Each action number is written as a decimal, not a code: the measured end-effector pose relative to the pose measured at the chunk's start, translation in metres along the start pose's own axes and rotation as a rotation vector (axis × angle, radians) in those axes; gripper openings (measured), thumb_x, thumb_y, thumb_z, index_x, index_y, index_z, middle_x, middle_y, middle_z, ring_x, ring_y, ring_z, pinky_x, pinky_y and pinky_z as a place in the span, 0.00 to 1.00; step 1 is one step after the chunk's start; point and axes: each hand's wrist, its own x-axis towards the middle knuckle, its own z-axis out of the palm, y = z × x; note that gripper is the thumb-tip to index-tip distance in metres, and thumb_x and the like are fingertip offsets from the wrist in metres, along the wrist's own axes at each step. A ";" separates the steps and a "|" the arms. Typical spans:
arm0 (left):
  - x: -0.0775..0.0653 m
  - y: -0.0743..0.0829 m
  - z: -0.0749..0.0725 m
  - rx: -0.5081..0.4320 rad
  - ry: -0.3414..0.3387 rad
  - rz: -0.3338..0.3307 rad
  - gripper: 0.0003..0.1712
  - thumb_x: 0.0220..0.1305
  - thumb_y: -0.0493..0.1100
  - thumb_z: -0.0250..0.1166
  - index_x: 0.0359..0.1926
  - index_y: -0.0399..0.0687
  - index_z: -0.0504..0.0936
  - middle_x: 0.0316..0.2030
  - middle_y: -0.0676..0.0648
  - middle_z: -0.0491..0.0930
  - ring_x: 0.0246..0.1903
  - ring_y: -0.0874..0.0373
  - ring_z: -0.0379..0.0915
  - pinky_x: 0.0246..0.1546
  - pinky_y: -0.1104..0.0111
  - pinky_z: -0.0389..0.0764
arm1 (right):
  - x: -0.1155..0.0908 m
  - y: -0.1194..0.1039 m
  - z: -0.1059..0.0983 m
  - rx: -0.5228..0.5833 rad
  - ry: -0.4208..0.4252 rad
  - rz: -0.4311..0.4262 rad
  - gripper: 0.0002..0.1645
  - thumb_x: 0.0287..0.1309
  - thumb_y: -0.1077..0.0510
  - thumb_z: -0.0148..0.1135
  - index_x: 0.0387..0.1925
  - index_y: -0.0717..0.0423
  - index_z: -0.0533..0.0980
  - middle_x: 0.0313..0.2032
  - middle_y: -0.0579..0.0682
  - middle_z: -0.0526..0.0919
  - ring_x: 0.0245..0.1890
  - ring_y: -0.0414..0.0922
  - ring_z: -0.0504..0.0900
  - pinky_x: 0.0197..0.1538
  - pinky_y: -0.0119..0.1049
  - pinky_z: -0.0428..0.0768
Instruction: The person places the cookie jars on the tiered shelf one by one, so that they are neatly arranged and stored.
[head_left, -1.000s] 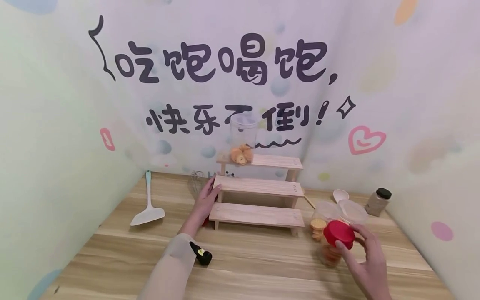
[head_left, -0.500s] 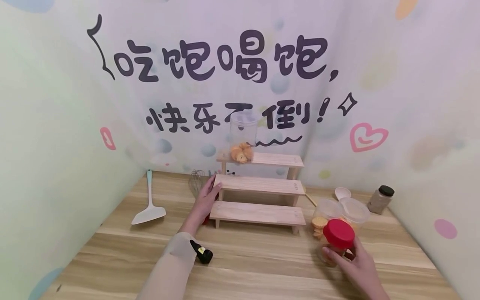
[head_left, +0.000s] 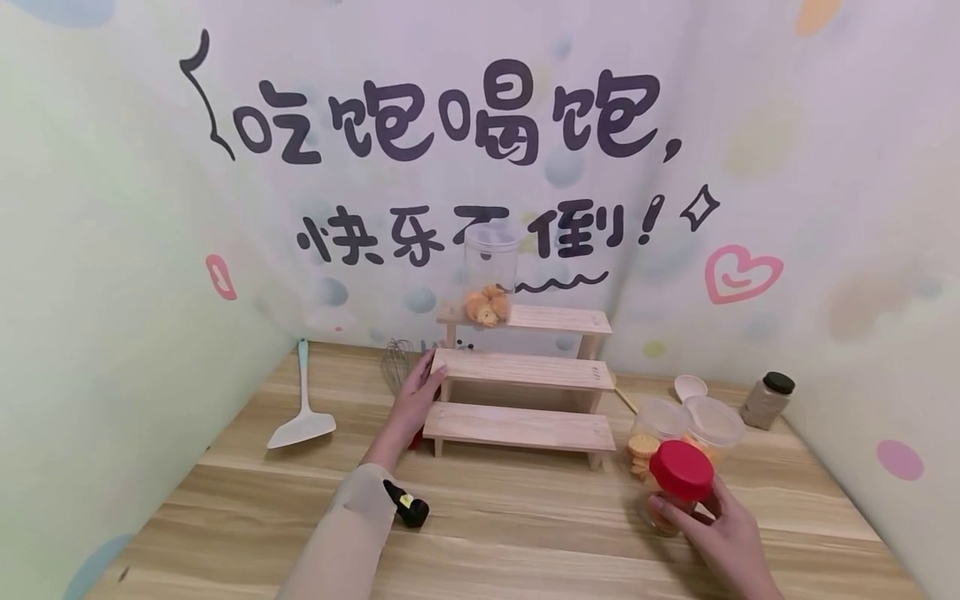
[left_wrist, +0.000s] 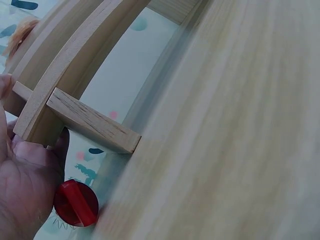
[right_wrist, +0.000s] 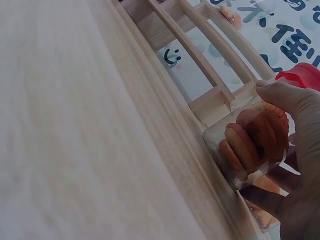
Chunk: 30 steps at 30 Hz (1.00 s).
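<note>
My left hand [head_left: 411,406] grips the left end of the middle shelf of a three-tier wooden stand [head_left: 525,371]; in the left wrist view, its thumb lies above the board and fingers reach below it. At the right, my right hand [head_left: 726,533] holds a clear jar of cookies [right_wrist: 255,135] round its side, below the red lid [head_left: 682,469]. The jar's base is at the tabletop. On the stand's top shelf, at its left, sits a lidless clear jar [head_left: 491,271] with a few cookies at the bottom.
Behind the held jar stand clear containers [head_left: 714,419] with cookies, a pale spoon [head_left: 690,387] and a dark-capped jar [head_left: 768,400]. A white spatula [head_left: 302,427] lies far left. A whisk [head_left: 396,364] and a round red knob-like end [left_wrist: 76,203] show by the left hand.
My right hand has slid down from the red lid to the jar's side. The left hand keeps its grip on the stand. The head view has shifted slightly.
</note>
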 end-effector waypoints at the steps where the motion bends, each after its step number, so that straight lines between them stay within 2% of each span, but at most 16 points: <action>1: 0.000 0.000 0.000 0.001 0.003 -0.005 0.42 0.73 0.59 0.59 0.79 0.51 0.55 0.78 0.49 0.50 0.76 0.56 0.45 0.75 0.60 0.54 | 0.000 0.000 0.000 0.007 0.000 0.003 0.44 0.50 0.46 0.79 0.66 0.51 0.70 0.53 0.45 0.81 0.44 0.24 0.78 0.42 0.22 0.82; 7: 0.000 0.000 0.001 0.011 0.006 -0.010 0.43 0.73 0.60 0.59 0.79 0.50 0.55 0.78 0.48 0.50 0.77 0.54 0.45 0.75 0.59 0.54 | -0.002 -0.001 -0.002 0.040 -0.001 0.015 0.44 0.50 0.49 0.80 0.66 0.53 0.70 0.50 0.36 0.81 0.45 0.24 0.79 0.43 0.21 0.82; 15: -0.001 0.001 0.001 0.010 0.012 -0.021 0.43 0.72 0.62 0.60 0.79 0.53 0.55 0.78 0.49 0.50 0.76 0.55 0.45 0.75 0.59 0.54 | -0.003 -0.002 0.000 0.022 -0.004 0.007 0.44 0.49 0.47 0.80 0.66 0.52 0.71 0.54 0.52 0.81 0.45 0.25 0.78 0.43 0.22 0.82; 21: -0.001 0.000 0.000 -0.015 -0.019 -0.017 0.43 0.73 0.60 0.59 0.79 0.52 0.54 0.78 0.50 0.51 0.77 0.56 0.45 0.75 0.59 0.54 | -0.006 0.001 0.004 0.066 -0.073 -0.043 0.44 0.52 0.49 0.79 0.68 0.53 0.69 0.55 0.55 0.82 0.46 0.32 0.81 0.45 0.26 0.83; 26: -0.007 0.017 0.000 -0.015 -0.043 -0.057 0.40 0.77 0.53 0.56 0.80 0.48 0.51 0.78 0.47 0.48 0.77 0.53 0.42 0.75 0.59 0.53 | -0.012 -0.003 0.018 0.100 -0.117 -0.065 0.43 0.51 0.49 0.79 0.67 0.51 0.69 0.56 0.54 0.81 0.48 0.35 0.82 0.48 0.26 0.82; 30: -0.008 0.018 0.000 -0.011 -0.049 -0.077 0.39 0.78 0.52 0.55 0.80 0.47 0.50 0.79 0.47 0.46 0.77 0.53 0.41 0.75 0.59 0.52 | -0.016 -0.007 0.034 0.169 -0.123 -0.152 0.39 0.49 0.54 0.81 0.62 0.50 0.73 0.51 0.50 0.85 0.45 0.40 0.86 0.46 0.30 0.84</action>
